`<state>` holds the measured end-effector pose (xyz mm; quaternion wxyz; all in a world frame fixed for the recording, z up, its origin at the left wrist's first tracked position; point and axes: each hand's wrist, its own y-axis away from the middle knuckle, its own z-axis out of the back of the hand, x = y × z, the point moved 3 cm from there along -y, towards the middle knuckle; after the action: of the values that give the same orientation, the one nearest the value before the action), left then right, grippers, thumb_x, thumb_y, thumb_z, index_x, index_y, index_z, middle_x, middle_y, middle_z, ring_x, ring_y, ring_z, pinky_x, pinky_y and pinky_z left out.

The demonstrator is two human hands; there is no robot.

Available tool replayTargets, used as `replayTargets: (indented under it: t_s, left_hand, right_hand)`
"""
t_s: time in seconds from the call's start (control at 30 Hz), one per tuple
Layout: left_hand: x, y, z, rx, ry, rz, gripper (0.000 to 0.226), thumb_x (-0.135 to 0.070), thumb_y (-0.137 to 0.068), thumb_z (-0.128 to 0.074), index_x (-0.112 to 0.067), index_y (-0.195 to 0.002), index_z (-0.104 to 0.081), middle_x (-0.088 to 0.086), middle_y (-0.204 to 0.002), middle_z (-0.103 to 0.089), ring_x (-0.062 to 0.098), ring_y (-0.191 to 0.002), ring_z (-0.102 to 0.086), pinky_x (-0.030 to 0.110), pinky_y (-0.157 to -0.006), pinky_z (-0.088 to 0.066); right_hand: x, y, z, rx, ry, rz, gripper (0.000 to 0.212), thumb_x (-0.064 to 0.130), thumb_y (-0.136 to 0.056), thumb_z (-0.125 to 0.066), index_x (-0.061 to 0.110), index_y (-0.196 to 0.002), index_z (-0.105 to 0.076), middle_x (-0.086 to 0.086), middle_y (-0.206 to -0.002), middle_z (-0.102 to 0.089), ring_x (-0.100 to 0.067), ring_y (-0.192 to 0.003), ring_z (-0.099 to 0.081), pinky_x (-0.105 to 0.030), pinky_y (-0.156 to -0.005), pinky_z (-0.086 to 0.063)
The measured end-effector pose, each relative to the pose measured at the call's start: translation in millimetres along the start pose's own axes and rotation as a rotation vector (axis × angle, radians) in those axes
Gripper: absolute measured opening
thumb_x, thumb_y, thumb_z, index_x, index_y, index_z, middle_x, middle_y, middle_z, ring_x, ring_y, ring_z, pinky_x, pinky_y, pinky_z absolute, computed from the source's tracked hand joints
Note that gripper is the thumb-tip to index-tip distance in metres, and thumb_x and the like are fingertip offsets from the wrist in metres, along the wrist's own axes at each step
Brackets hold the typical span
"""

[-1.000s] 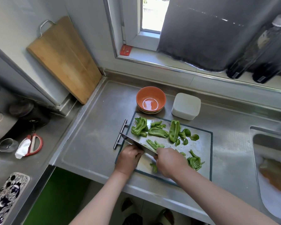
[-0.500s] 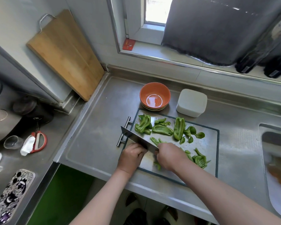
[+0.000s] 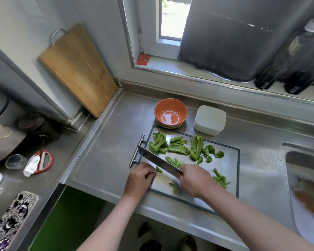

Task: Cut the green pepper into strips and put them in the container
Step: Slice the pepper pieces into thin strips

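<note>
Green pepper pieces [image 3: 178,148] lie across the far half of a steel cutting board [image 3: 225,165], with cut strips [image 3: 220,179] heaped at its right. My right hand [image 3: 194,179] grips the handle of a cleaver [image 3: 159,161], whose blade slants toward the board's left handle. My left hand [image 3: 140,179] sits at the board's near left corner with fingers curled, pinching a small pepper piece [image 3: 159,169] beside the blade. One loose strip [image 3: 173,187] lies between my hands. A white square container [image 3: 209,120] stands beyond the board.
An orange bowl [image 3: 170,113] stands left of the container. A wooden board [image 3: 76,69] leans against the wall at the left. A sink [image 3: 306,178] with soapy water lies at the right. Scissors [image 3: 42,161], a glass cup [image 3: 15,161] and a phone [image 3: 11,220] sit on the lower left counter.
The cleaver blade has lifted off the board and now slants above the pepper piece. My left hand has drawn slightly left, showing the piece it pinches. The camera view shifted a little.
</note>
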<state>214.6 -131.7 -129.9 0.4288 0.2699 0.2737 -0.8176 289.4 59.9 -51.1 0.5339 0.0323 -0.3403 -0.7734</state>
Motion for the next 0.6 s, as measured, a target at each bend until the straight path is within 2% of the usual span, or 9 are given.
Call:
replayTargets:
  t_s: [0.13,0.27,0.4,0.6]
  left_hand:
    - [-2.6,0.3,-8.2,-0.002,-0.023,0.025,0.019,-0.002,-0.067,-0.087,-0.013,-0.078,-0.077,-0.001,-0.083,-0.069,0.013,-0.078,-0.060,0.018,-0.075,-0.047]
    - [-6.4,-3.4,-10.5,0.003,-0.062,0.031,0.022,-0.001,-0.064,-0.089,-0.014,-0.078,-0.078,0.002,-0.080,-0.071,0.019,-0.076,-0.063,0.027,-0.068,-0.053]
    - [-5.7,-5.5,-11.1,0.029,-0.078,0.030,0.023,-0.005,-0.062,-0.091,-0.016,-0.077,-0.079,0.001,-0.079,-0.070,0.020,-0.074,-0.065,0.025,-0.066,-0.053]
    - [-8.2,-9.4,-9.3,0.033,-0.092,0.023,0.024,-0.004,-0.059,-0.092,-0.016,-0.074,-0.078,0.002,-0.077,-0.071,0.021,-0.072,-0.066,0.022,-0.068,-0.049]
  right_hand:
    - [8.4,6.4,-3.2,-0.057,-0.002,0.025,0.020,0.033,-0.100,-0.042,0.019,-0.089,-0.051,-0.004,-0.086,-0.058,-0.029,-0.079,-0.057,-0.035,-0.066,-0.045]
    - [13.3,9.1,-12.1,-0.092,0.018,0.031,0.019,0.034,-0.101,-0.044,0.020,-0.090,-0.051,-0.001,-0.079,-0.053,-0.029,-0.075,-0.056,-0.035,-0.061,-0.040]
    - [13.7,8.0,-14.5,-0.104,0.015,0.014,0.015,0.030,-0.100,-0.044,0.020,-0.094,-0.053,-0.002,-0.081,-0.054,-0.028,-0.076,-0.056,-0.035,-0.061,-0.038]
    - [14.5,7.1,-17.1,-0.098,0.037,-0.011,0.014,0.027,-0.100,-0.043,0.020,-0.090,-0.050,0.000,-0.077,-0.049,-0.027,-0.074,-0.053,-0.033,-0.050,-0.029]
